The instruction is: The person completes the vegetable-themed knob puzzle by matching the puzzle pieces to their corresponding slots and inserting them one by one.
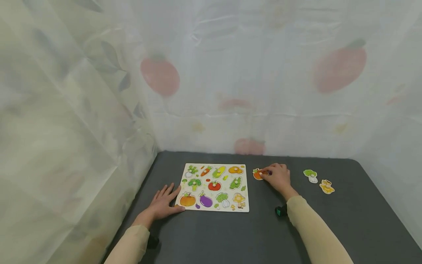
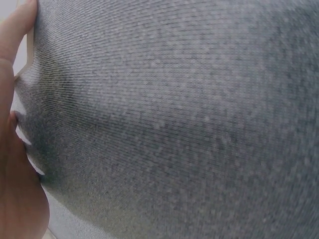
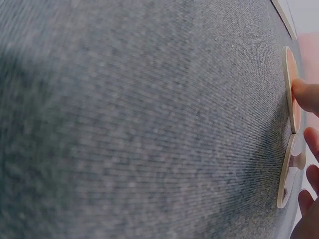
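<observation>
A white vegetable puzzle board [image 1: 246, 204] lies on the dark grey table [image 1: 230, 234], with several coloured pieces set in it. My left hand [image 1: 163, 203] rests flat with fingers spread at the board's lower left corner; the left wrist view shows its thumb [image 2: 15, 30] against the board's edge [image 2: 30, 47]. My right hand [image 1: 278, 178] is just right of the board, its curled fingers on an orange puzzle piece [image 1: 257, 175]. In the right wrist view a fingertip [image 3: 305, 95] touches that piece's edge [image 3: 289, 79], and a second knobbed piece [image 3: 286, 172] lies beside it.
A green-and-white piece [image 1: 310, 175] and a yellow piece [image 1: 327, 187] lie loose on the table to the right. Pale printed curtains [image 1: 99, 110] close in the left and back sides. Grey cloth fills both wrist views.
</observation>
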`<state>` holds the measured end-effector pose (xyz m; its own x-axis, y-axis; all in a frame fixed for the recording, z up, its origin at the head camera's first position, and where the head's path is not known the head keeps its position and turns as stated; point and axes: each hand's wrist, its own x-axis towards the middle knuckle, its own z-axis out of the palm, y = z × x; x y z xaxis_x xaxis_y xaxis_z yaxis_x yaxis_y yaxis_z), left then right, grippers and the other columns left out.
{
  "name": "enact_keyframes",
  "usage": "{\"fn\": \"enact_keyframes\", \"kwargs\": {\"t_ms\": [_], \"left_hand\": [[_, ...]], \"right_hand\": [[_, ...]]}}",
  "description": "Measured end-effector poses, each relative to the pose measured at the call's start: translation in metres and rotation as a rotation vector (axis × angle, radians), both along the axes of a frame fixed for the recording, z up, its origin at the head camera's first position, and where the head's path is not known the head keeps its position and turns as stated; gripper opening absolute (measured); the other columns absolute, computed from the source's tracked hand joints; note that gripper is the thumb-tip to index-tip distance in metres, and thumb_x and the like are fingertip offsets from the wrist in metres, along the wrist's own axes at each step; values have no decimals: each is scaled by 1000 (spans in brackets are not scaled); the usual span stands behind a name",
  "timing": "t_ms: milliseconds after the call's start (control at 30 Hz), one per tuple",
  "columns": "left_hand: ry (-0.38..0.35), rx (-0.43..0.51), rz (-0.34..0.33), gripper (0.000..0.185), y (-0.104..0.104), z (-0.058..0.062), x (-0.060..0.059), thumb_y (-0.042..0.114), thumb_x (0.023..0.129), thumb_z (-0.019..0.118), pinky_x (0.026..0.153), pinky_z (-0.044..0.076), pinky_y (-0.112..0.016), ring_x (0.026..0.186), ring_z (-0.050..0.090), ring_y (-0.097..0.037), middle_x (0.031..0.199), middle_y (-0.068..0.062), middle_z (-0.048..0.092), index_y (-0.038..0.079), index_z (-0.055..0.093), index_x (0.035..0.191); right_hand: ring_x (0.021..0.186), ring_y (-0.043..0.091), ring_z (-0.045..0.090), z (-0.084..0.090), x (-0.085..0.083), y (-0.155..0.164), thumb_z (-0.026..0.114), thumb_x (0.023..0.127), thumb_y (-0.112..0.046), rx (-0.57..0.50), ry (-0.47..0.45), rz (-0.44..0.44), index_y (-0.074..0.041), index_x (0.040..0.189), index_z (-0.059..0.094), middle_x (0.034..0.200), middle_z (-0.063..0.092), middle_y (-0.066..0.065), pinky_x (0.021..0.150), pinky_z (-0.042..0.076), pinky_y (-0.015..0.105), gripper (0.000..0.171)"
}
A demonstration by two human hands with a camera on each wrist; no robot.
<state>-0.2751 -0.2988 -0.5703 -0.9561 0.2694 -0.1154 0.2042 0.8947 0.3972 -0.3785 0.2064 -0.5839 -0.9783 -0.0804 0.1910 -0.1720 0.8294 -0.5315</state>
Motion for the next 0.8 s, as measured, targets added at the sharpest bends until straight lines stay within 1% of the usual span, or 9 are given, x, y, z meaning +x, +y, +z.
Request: {"fn": "enact_keyframes", "kwargs": {"t_ms": [133, 200, 400, 500, 667, 800], "left_hand": [[0, 6, 8, 102, -1, -6, -2, 69, 85, 69, 118, 3, -69, 152, 8, -50, 168, -23, 16, 15, 31, 163], [-6, 0, 12, 102, -1, -7, -2, 70, 85, 69, 119, 3, -68, 152, 7, -49, 168, -22, 16, 16, 31, 163], [-19, -34, 17, 101, 1, 0, -1, 69, 85, 70, 119, 5, -69, 153, 9, -49, 168, -21, 17, 18, 31, 163], [-21, -63, 16, 101, 1, 1, -1, 71, 86, 67, 119, 5, -68, 153, 8, -48, 169, -19, 16, 19, 29, 164], [-11, -65, 18, 100, 1, 2, -1, 70, 86, 68, 119, 5, -68, 153, 9, -47, 169, -19, 17, 19, 29, 163], [-14, -55, 17, 100, 1, 2, 0, 70, 86, 68, 119, 5, -68, 153, 8, -47, 169, -19, 16, 19, 30, 163]], "right_hand": [[122, 45, 40, 0, -1, 1, 77, 92, -34, -4, -2, 2, -14, 109, 81, 121, 61, 19, 101, 29, 66, 27], [123, 45, 40, 0, -1, 1, 77, 92, -34, 0, -5, 1, -14, 108, 82, 121, 61, 18, 101, 29, 66, 26], [123, 45, 41, 2, -2, -1, 76, 94, -34, 22, -9, 9, -14, 108, 81, 120, 61, 18, 100, 30, 66, 25], [123, 45, 41, 3, -1, -4, 76, 94, -34, 23, -8, 12, -13, 107, 81, 120, 61, 18, 100, 31, 65, 24], [124, 45, 40, 1, 0, -7, 76, 94, -33, 12, -6, 20, -14, 104, 81, 120, 61, 17, 101, 30, 65, 22], [125, 45, 40, -1, 1, -8, 76, 94, -33, 10, -1, 17, -14, 104, 81, 120, 61, 17, 101, 30, 65, 23]]}}
